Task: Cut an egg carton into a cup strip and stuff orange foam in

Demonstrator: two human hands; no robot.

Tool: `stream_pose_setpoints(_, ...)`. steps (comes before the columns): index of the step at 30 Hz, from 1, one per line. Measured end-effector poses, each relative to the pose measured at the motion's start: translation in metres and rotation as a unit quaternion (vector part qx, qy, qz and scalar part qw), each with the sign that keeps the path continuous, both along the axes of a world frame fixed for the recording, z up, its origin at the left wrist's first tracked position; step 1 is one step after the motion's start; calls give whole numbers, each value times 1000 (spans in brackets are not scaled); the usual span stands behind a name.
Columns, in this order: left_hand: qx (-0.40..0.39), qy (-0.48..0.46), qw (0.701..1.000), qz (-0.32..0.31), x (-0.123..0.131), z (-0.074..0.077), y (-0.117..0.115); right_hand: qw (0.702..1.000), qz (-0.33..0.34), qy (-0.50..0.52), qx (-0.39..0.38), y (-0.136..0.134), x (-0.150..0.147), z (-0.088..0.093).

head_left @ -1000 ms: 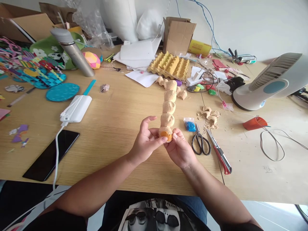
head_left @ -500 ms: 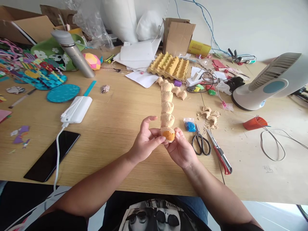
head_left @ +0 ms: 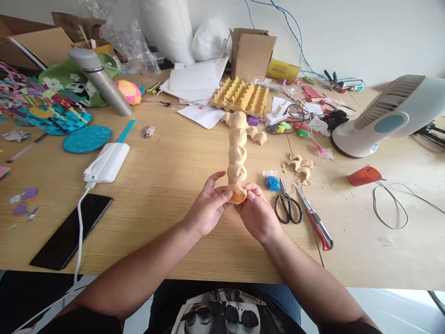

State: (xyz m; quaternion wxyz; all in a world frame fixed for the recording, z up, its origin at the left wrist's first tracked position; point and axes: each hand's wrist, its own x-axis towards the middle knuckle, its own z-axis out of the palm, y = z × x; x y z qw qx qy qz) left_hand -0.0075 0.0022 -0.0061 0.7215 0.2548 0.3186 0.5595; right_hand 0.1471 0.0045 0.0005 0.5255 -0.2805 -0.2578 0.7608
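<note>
Between both hands is a beige egg-carton strip [head_left: 237,153], a row of several bumps pointing away from me, its far end raised toward the middle of the table. Its near bump carries a smooth orange patch [head_left: 238,196] that looks like clay. My left hand [head_left: 207,208] pinches that near end from the left, thumb on the orange patch and index finger lifted. From the right, my right hand [head_left: 259,215] grips the same end with thumb and fingertips. Fingers under the strip are hidden. A small bag of blue clay [head_left: 272,181] and black-handled scissors [head_left: 288,206] lie right of my right hand.
A red utility knife [head_left: 318,225] lies beside the scissors, near beige carton scraps [head_left: 301,167]. Farther back are a yellow egg tray [head_left: 239,97] and another beige carton piece [head_left: 257,135]. A fan [head_left: 378,123] stands right; a power bank [head_left: 107,162] and phone [head_left: 71,232] lie left.
The strip's far end has tipped up slightly, and its bumps look larger. My right thumb and fingers have shifted over the near end. The whole view has moved a little.
</note>
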Motion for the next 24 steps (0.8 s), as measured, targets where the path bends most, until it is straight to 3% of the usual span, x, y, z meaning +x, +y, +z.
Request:
stream_pose_setpoints(6, 29, 26, 999, 17, 6, 1, -3, 996, -42, -64, 53, -5, -4, 5)
stream_pose_setpoints(24, 0, -26, 999, -35, 0, -2, -2, 1000, -16, 23, -1, -1, 4, 3)
